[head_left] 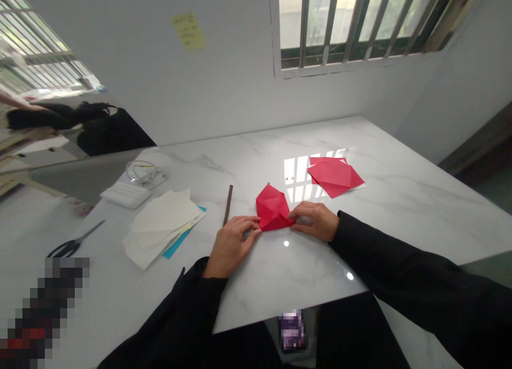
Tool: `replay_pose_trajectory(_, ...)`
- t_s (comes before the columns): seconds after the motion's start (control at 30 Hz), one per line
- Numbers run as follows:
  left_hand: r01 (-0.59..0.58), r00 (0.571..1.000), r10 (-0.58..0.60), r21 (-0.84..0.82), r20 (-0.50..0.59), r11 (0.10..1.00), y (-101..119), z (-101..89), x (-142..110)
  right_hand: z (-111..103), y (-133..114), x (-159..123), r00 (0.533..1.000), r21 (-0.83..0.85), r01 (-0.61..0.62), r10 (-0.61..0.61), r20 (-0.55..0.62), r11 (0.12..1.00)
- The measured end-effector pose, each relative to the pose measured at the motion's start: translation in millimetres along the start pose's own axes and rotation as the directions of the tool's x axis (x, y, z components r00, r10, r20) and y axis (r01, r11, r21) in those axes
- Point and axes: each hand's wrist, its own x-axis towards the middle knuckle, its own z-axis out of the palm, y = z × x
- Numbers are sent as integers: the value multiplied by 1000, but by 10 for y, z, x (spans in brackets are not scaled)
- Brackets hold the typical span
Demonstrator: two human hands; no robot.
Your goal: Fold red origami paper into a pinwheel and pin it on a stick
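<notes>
A creased, partly folded sheet of red paper (pixel 273 205) lies on the marble-patterned table between my hands. My left hand (pixel 237 241) pinches its lower left corner between thumb and fingers. At the lower right corner, my right hand (pixel 314 218) is closed on the paper's edge, thumb and fingertips together. Just beyond my left hand lies a thin dark brown strip (pixel 228 203), its near end close to my knuckles. Farther right is a small stack of red paper sheets (pixel 336 176), with a little white showing beneath.
Cream paper sheets (pixel 162 222) lie on the left over a blue sheet (pixel 176 246). Scissors (pixel 76 241), a white box-like device (pixel 125 194) and a coiled white cable (pixel 146 171) are farther left. A wall with a yellow note (pixel 189 32) bounds the table's back.
</notes>
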Motion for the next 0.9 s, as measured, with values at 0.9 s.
replay_pose_trajectory(0.9,6,1000,-6,20,-31,1000,-9,26,3,68,25,6,988,-15,-119,117,-103,993)
